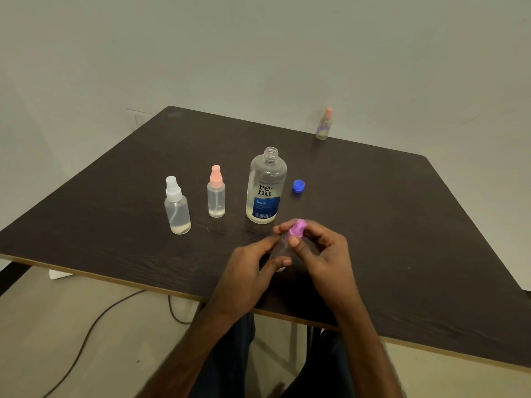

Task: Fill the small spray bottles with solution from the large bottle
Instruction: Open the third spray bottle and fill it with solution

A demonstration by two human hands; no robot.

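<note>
Dark wood-grain table (402,225) fills the view, with a seated person's two hands working near its front edge. The left hand (250,271) wraps its fingers around the body of a small clear plastic spray bottle (283,245), steadying it at a tilt. The right hand (324,251) pinches the bottle's purple spray top (297,227) between thumb and fingertips, apparently to twist it; whether off or on, I cannot tell.

Just behind the hands stands the large clear solution bottle with a blue label (266,188). Its neck is open, ready for pouring, and its round blue cap (298,186) lies on the table just to its right, out of the way. To its left stand a pink-topped small spray bottle (216,193) and, further left, a white-topped small spray bottle (177,208). Both are closed and show a little liquid at the bottom. A fourth small bottle with a pink top (324,124) stands well apart at the table's far edge.
</note>
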